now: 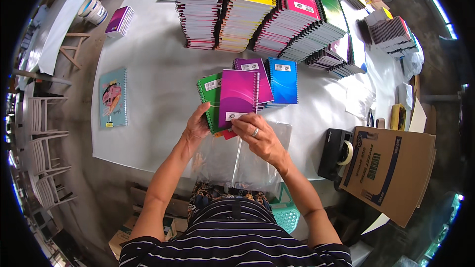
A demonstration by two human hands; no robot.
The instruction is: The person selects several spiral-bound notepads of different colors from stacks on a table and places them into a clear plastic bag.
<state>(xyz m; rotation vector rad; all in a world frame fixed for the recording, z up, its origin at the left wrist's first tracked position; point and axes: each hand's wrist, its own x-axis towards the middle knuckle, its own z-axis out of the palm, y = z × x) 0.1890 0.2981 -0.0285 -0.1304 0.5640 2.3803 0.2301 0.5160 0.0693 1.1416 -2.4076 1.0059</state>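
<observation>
Purple notebook (238,91) overlaps a green notebook (213,96) above the tabletop (161,104), toward its near edge. The left hand (198,124) grips the green one's left side; the right hand (260,136) seemingly pinches the purple one's lower corner, fingertips partly hidden. Tall notebook stacks (247,17) stand toward the far edge.

Dark block lettering (375,168) stands on the near-right cardboard carton (411,168), script (115,116) on the left teal spiral notebook (106,105), small print on the purple spiral notebook (239,91)'s white sticker (233,116).
</observation>
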